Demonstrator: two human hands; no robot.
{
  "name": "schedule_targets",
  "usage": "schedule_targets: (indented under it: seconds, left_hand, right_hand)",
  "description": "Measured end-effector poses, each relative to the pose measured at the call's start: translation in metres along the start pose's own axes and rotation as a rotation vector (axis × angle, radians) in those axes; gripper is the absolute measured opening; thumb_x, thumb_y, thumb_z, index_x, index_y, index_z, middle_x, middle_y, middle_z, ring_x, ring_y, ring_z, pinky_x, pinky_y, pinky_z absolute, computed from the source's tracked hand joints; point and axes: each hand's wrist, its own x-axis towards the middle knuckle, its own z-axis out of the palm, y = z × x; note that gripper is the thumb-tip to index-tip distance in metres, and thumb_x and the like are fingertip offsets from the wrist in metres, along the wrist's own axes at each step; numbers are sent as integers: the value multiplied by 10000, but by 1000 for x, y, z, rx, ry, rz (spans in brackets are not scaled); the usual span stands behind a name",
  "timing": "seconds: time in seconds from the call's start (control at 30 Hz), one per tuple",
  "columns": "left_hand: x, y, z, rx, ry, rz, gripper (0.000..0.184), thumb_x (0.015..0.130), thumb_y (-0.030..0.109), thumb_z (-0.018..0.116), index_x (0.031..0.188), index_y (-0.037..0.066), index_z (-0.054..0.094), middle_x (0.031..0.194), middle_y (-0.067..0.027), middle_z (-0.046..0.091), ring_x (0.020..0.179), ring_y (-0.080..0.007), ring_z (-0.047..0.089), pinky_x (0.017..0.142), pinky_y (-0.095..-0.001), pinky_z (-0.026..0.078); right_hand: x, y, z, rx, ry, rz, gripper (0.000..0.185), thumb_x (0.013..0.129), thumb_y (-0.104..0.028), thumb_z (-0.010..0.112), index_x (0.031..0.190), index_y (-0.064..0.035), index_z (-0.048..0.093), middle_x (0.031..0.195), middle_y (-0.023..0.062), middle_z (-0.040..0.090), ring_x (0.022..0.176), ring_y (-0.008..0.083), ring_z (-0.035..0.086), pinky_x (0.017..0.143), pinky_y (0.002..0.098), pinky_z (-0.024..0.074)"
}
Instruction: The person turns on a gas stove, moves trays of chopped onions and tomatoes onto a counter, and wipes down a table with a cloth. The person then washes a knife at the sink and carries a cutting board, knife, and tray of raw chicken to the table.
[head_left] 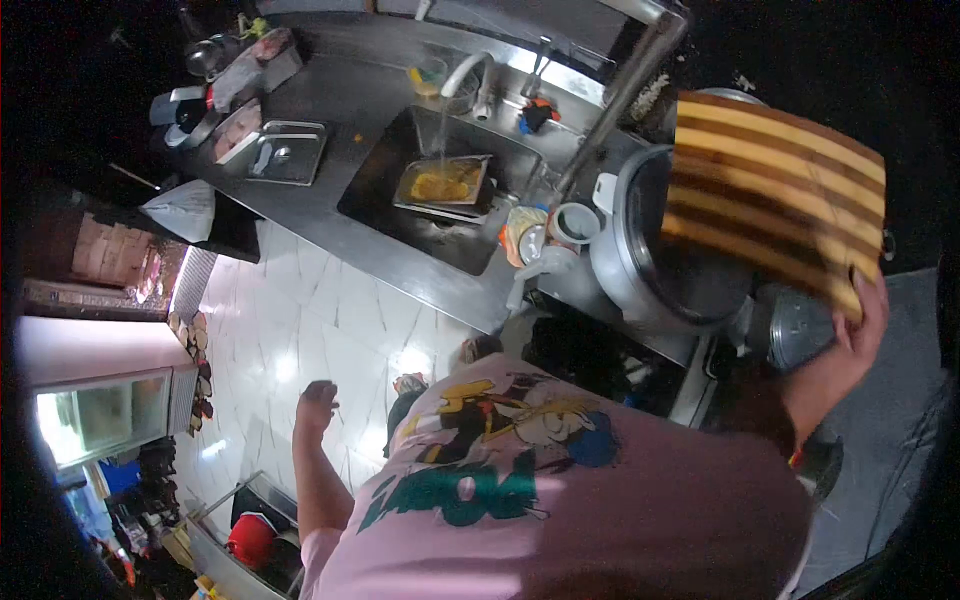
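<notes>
My right hand point(862, 315) grips the lower right corner of a striped wooden cutting board point(775, 185). The board is raised and tilted over a big round metal pot point(625, 245), hiding part of it. Away from the counter, above the tiled floor, my left hand point(318, 405) hangs with nothing in it, its fingers loosely bent and a little apart. In the sink point(375, 185), water runs from a white curved tap point(465, 75) onto a rectangular metal tray point(440, 185) with yellowish content.
Beside the pot stand a white-rimmed container point(575, 222) and a pale-handled vessel point(545, 265). A flat metal lid point(287, 152) lies on the steel counter point(300, 215). A glass-fronted cabinet point(105, 415) and a red round object point(252, 540) are at left.
</notes>
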Motion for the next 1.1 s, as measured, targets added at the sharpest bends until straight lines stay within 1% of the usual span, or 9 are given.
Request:
schedule_targets:
  seconds: [0.1,0.17,0.2,0.23,0.33,0.4,0.43,0.83,1.1]
  left_hand:
    - [13,63,12,-12,-3,231,387,954,280,667,1241,22,642,1018,-105,723,854,-199,722,723,-322,554]
    - [5,129,23,122,57,486,390,945,252,696,1253,21,635,1036,-108,720,893,-204,706,774,-327,551]
    - [-11,171,27,185,89,599,394,935,226,718,1260,23,632,1058,-108,717,920,-206,696,800,-333,549]
    - [-29,209,31,86,66,639,419,912,199,747,1277,32,625,1105,-108,706,968,-207,680,835,-337,541]
    - [-84,297,33,41,114,965,485,845,73,792,1286,28,595,1273,-139,639,1113,-228,632,945,-348,507]
    - [-129,330,20,192,206,1169,542,806,76,815,1297,36,587,1298,-154,622,1144,-260,626,961,-369,504]
    - [-139,344,10,359,299,1369,601,767,79,838,1308,45,579,1324,-169,606,1175,-292,621,977,-391,502]
    - [-118,216,-121,791,269,693,250,900,235,692,1119,115,703,989,-152,728,836,-359,707,727,-470,561]
    - [-126,25,-222,256,591,419,244,906,148,680,1071,-30,705,918,-272,713,873,-448,698,757,-472,533]
  right_hand:
    - [-44,20,74,76,57,-337,546,895,-287,691,1357,-7,607,1150,142,680,1007,226,683,785,362,573]
    - [-39,49,61,-253,14,109,740,834,-377,745,1434,-4,525,1265,194,645,1106,287,657,916,445,542]
    - [-83,-5,137,-284,-363,-223,806,779,-445,797,1413,-18,540,1246,196,660,1104,297,659,943,457,539]
    - [-59,52,158,-461,-151,169,745,768,-465,804,1329,-20,599,1222,213,670,1061,317,680,930,473,553]
    - [-78,16,277,-905,-1017,-283,452,901,-385,716,1195,-44,674,812,133,720,776,287,734,719,413,591]
    - [-93,49,328,-878,-1063,-868,330,935,-339,653,1099,-54,677,724,139,670,694,325,710,642,458,564]
    - [-107,51,355,-893,-1248,-801,289,944,-328,631,1068,-69,672,710,144,662,674,347,696,618,475,548]
    - [-218,36,640,-749,-1598,-1398,185,949,-319,606,950,-150,681,823,101,722,776,353,708,668,496,546]
    - [-242,91,759,-559,-1724,-837,452,939,-424,643,1267,-113,635,1144,178,708,1069,398,664,903,513,525]
